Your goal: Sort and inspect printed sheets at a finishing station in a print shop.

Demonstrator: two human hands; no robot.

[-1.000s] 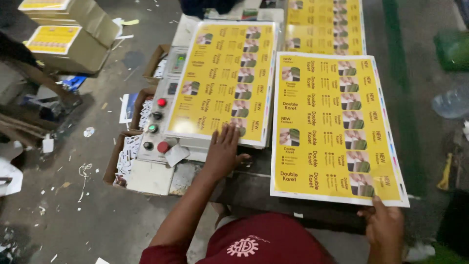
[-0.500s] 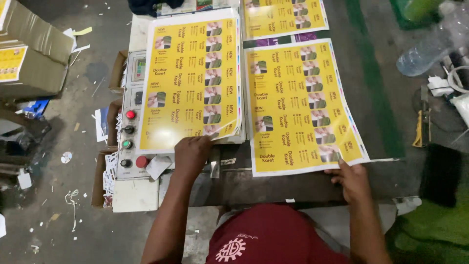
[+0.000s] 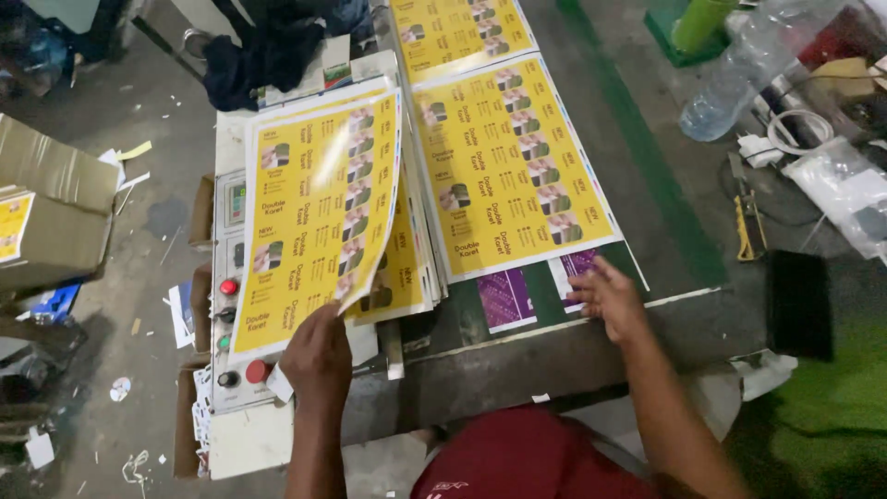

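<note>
My left hand pinches the near edge of a yellow printed sheet and lifts it, curling, off a stack of like sheets on top of a machine. My right hand lies flat with fingers apart at the near end of the machine bed, just below another yellow printed sheet that lies further up the bed. Under its fingers are purple and white printed sheets.
A control panel with red and green buttons sits left of the stack. Cardboard boxes stand far left. A plastic bottle, cables, a bag and a yellow-handled tool lie at right. Paper scraps litter the floor.
My left hand has taken hold of the top sheet of the left stack and raised it. The right sheet has slid away up the bed, uncovering purple prints under my right hand.
</note>
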